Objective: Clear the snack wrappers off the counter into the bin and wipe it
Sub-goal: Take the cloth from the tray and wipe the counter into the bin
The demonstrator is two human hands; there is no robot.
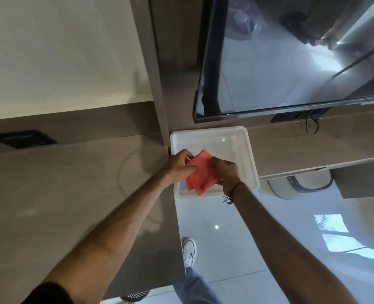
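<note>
While no snack wrappers show anywhere on the brown counter, I judge the clearing part done, or at least out of view, and the wiping part now in hand: I am readying the cloth.

Going from the left of the white tray: the counter stretches away bare, with a dark recessed plate set in the wall strip behind it. My left hand reaches over the counter's edge to the tray's left rim, its fingers closed on the left side of the red cloth, thumb side above and fingertips pressed into the fabric.

Above the tray's near half, the cloth sits folded into a rough square, held between both hands; I cannot tell whether its lower corner touches the tray's near rim or hangs just over it.

My right hand clamps the cloth's right edge, knuckles up, a dark cord at the wrist. Right of the tray, the counter runs on under a wall-mounted screen.

Next, as I judge it, the cloth must go left, out of the tray onto the counter, pressed flat for wiping; one hand would do.
</note>
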